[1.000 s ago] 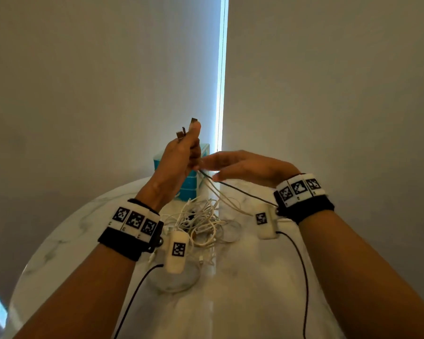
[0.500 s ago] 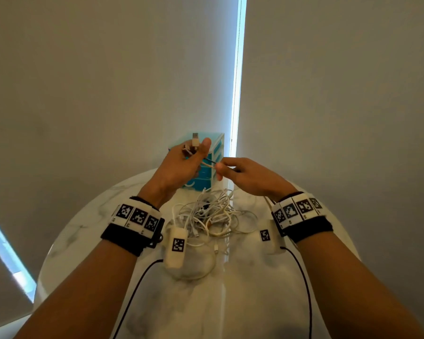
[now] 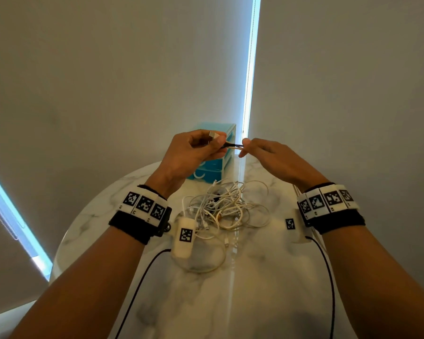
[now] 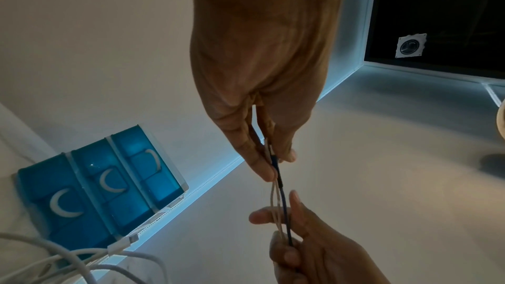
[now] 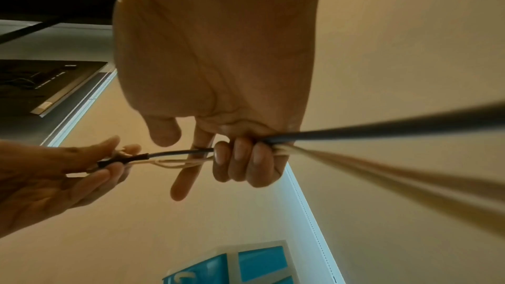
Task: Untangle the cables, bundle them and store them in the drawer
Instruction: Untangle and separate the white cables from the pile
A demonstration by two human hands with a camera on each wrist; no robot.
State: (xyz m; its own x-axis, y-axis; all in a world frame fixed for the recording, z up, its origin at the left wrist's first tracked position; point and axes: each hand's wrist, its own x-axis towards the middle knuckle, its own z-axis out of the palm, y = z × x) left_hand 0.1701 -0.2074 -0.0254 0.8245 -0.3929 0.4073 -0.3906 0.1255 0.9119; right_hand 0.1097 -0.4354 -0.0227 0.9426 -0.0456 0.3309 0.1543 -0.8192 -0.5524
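Note:
My left hand (image 3: 206, 148) (image 4: 273, 159) pinches the plug ends of a black cable (image 3: 233, 145) (image 4: 283, 198) (image 5: 175, 152) and several thin cream cables (image 4: 273, 198) (image 5: 177, 162), held above the table. My right hand (image 3: 252, 149) (image 5: 240, 159) grips the same strands a short way along, fingers curled round them; the strands run back past the right wrist. A tangle of white cables (image 3: 225, 206) lies on the round marble table (image 3: 230, 302) below the hands. The blue drawer unit (image 3: 218, 152) (image 4: 104, 180) stands at the table's far edge with its drawers closed.
White tagged sensor pods (image 3: 184, 237) hang under both wrists, with black leads trailing toward me. A wall with bright light strips rises just behind the table. The near half of the table holds only a loop of cable.
Both hands have come lower and closer together. The right hand, open with straight fingers a second ago, now grips the strands next to the left hand's pinch.

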